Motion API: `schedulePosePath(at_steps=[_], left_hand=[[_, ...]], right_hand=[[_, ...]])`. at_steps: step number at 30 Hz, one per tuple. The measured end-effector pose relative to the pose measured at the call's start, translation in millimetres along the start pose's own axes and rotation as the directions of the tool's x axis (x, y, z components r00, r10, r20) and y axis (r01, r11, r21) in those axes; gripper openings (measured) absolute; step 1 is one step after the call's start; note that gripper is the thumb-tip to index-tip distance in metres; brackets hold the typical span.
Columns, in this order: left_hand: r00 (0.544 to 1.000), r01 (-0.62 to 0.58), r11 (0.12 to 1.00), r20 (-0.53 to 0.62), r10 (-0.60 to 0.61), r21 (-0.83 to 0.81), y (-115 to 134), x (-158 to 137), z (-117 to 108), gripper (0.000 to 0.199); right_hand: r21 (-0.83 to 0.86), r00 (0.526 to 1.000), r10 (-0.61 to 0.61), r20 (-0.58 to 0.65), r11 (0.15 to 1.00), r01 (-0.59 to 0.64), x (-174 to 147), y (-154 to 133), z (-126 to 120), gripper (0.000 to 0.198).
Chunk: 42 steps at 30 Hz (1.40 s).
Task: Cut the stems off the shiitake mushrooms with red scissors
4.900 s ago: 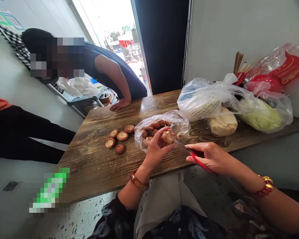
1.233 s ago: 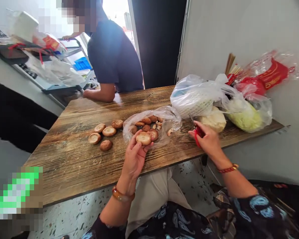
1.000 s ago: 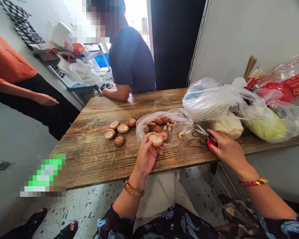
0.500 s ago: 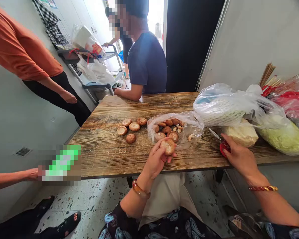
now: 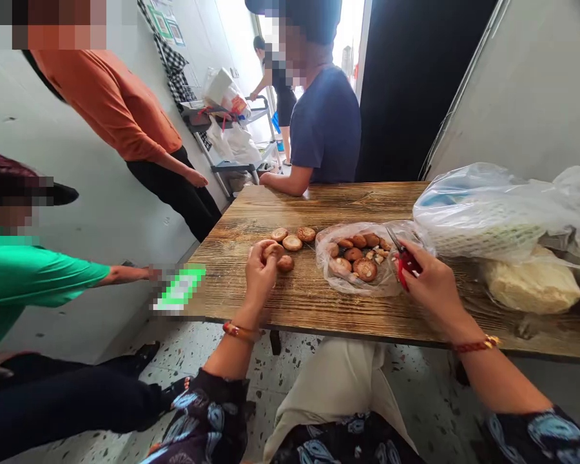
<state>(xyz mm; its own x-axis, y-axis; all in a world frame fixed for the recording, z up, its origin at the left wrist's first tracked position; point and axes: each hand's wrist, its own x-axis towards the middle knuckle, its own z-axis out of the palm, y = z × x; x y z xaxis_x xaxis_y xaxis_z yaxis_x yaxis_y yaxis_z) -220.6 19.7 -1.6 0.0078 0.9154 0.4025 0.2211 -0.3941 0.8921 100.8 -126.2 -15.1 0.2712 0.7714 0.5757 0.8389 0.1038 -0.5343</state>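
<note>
A brown mushroom (image 5: 272, 250) is pinched in my left hand (image 5: 261, 270), at the near left of a small group of loose mushrooms (image 5: 292, 242) on the table. My right hand (image 5: 432, 283) grips red-handled scissors (image 5: 406, 265), their blades pointing up and away to the left. Those blades are over the right part of a clear plastic bag (image 5: 331, 280). Inside the bag lie several whole mushrooms (image 5: 365, 269) and small pale cut pieces (image 5: 377, 255).
On the right of the wooden table (image 5: 309, 299) lie bagged vegetables (image 5: 488, 212) and a pale wrapped block (image 5: 531, 283). One person in dark blue (image 5: 326, 125) leans on the far edge. People in orange (image 5: 120, 103) and green (image 5: 38, 270) are at left, near a loaded cart (image 5: 241, 145).
My left hand has moved left with the mushroom, from beside the bag to the loose group. The right hand has brought the scissors left to the bag. The view has turned left.
</note>
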Motion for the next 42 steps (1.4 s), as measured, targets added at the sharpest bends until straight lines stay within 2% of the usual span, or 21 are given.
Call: schedulePosePath(at_steps=[2,5,8,10,13,17,21,24,27,29,32,35,38,41,42], left_hand=[[0.997,-0.065,0.982,-0.023,0.07,0.175,-16.5,10.2,-11.7,0.028],[0.999,-0.03,0.93,-0.001,0.033,0.366,-39.9,20.1,-24.2,0.033],[0.999,-0.035,0.888,0.003,0.037,0.458,-53.8,26.1,-28.3,0.028],[0.997,-0.068,0.879,-0.004,0.079,0.473,-57.3,27.5,-27.0,0.035],[0.994,-0.113,0.866,0.05,0.101,0.488,-58.0,25.4,-21.7,0.057],[0.97,-0.209,0.806,0.221,0.1,0.553,-58.0,22.7,-13.9,0.084],[0.935,-0.292,0.767,0.34,0.102,0.571,-56.5,28.9,-10.2,0.081],[0.934,-0.305,0.737,0.34,0.109,0.603,-45.5,32.6,-8.7,0.079],[0.921,-0.386,0.695,0.3,0.25,0.607,-19.4,27.2,-0.3,0.067],[0.867,-0.499,0.676,0.319,0.384,0.542,3.7,18.9,13.1,0.053],[0.747,-0.659,0.638,0.447,0.492,0.398,35.9,4.7,45.1,0.04],[0.599,-0.749,0.629,0.619,0.509,0.208,55.9,-8.5,82.6,0.035],[0.522,-0.777,0.615,0.687,0.506,0.138,65.3,-25.5,115.9,0.031],[0.439,-0.828,0.538,0.778,0.45,0.156,70.7,-47.5,143.0,0.04],[0.428,-0.844,0.504,0.798,0.425,0.185,71.9,-54.6,151.0,0.046]], right_hand=[[-0.009,1.0,-0.004,-0.007,1.0,0.004,12.9,-1.2,11.0,0.051],[-0.029,1.0,0.012,0.019,1.0,-0.011,24.8,3.0,18.5,0.052],[-0.012,0.999,0.014,-0.043,1.0,-0.015,21.0,11.1,15.0,0.052],[-0.004,0.992,0.04,-0.117,0.999,-0.041,10.0,15.9,7.5,0.051],[0.002,0.976,0.101,-0.191,0.995,-0.103,-13.9,20.2,-6.1,0.05],[0.049,0.954,0.176,-0.243,0.984,-0.17,-45.4,22.8,-16.5,0.053],[0.083,0.95,0.227,-0.213,0.973,-0.214,-64.2,27.0,-13.8,0.053],[0.065,0.948,0.248,-0.202,0.969,-0.24,-69.1,30.1,-9.3,0.05],[0.044,0.949,0.241,-0.204,0.97,-0.238,-69.7,31.1,-6.8,0.05],[0.039,0.949,0.239,-0.208,0.971,-0.236,-69.3,31.0,-6.3,0.051],[0.079,0.929,0.29,-0.229,0.957,-0.279,-68.3,31.5,-6.6,0.051],[0.149,0.895,0.371,-0.247,0.927,-0.343,-66.5,32.9,-7.6,0.054],[0.19,0.869,0.415,-0.268,0.907,-0.375,-64.4,33.3,-9.2,0.056],[0.221,0.857,0.426,-0.289,0.901,-0.374,-63.1,32.0,-10.7,0.057],[0.226,0.855,0.428,-0.294,0.9,-0.373,-63.0,31.5,-11.0,0.057]])
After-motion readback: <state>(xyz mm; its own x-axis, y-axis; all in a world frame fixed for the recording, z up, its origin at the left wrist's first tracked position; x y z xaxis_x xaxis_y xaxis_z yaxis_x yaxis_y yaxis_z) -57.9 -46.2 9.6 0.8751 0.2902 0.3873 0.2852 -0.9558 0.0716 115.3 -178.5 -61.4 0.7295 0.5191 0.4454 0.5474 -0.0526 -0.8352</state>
